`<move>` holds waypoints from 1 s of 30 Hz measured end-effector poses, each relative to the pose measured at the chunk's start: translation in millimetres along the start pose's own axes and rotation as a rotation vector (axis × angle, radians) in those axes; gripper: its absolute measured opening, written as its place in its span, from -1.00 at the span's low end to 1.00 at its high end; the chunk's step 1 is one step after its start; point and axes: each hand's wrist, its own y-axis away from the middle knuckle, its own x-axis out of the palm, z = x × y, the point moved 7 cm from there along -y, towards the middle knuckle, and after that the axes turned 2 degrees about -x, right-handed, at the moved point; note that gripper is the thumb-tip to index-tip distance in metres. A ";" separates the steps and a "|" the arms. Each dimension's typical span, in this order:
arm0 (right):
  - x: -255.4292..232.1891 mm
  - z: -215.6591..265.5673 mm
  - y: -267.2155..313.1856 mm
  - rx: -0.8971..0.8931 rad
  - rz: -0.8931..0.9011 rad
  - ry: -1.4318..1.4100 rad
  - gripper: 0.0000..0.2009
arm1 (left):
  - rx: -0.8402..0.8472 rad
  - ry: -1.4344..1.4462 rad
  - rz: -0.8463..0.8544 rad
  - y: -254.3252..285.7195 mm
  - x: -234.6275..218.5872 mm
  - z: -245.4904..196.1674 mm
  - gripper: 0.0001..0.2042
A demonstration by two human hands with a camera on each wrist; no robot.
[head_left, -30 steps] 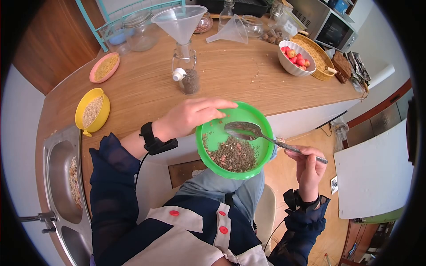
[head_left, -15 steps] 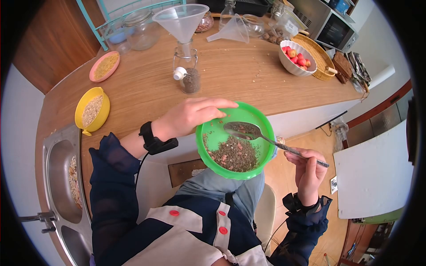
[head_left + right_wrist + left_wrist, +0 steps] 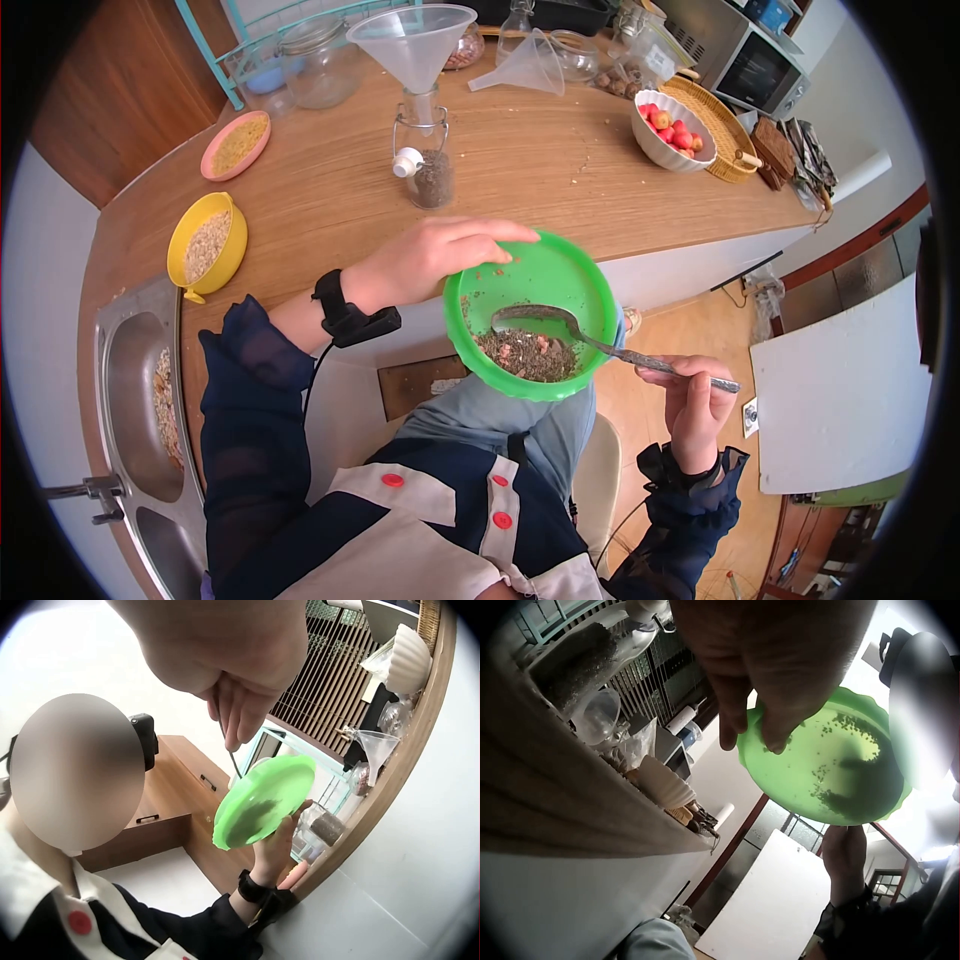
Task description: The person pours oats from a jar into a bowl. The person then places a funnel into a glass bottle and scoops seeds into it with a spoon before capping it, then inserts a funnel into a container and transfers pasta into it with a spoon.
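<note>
The left hand [image 3: 432, 262] grips the rim of a green bowl [image 3: 560, 262], fingers over its far left edge; in the left wrist view its fingers lie over the bowl [image 3: 780, 780]. The bowl is tilted above the lap, with dark dried bits and pinkish pieces [image 3: 530, 358] gathered low in it. A metal spoon [image 3: 625, 352] is pinched by its handle in the right hand [image 3: 695, 400], its head down among the bits. In the right wrist view, the right hand [image 3: 232, 667] holds the spoon above the green bowl [image 3: 277, 791].
Behind the bowl stands a clip-top bottle [image 3: 430, 180] partly filled with dark bits, a funnel [image 3: 413, 45] in its neck. A yellow bowl [image 3: 232, 250], pink dish [image 3: 262, 150] and sink [image 3: 120, 350] are at left; a white fruit bowl [image 3: 650, 140] is at right.
The spoon head has moved down and slightly left into the bits, and the right hand has lowered a little. The bowl's tilt has changed slightly under the left hand.
</note>
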 end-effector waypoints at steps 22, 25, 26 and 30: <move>-30.4 -18.9 -10.9 0.244 -0.303 -0.164 -0.74 | 0.074 -0.021 0.018 -1.5 1.4 -8.7 -0.87; -27.8 -14.7 -14.4 0.219 -0.238 -0.116 -0.75 | 0.109 -0.025 0.012 -0.7 2.0 -11.5 -0.86; -28.0 -13.1 -14.6 0.220 -0.238 -0.115 -0.75 | 0.109 -0.024 0.012 -0.7 2.4 -11.4 -0.86; -24.8 -5.5 -15.5 0.169 -0.121 -0.088 -0.76 | 0.157 0.042 -0.033 2.8 -0.6 -11.2 -0.83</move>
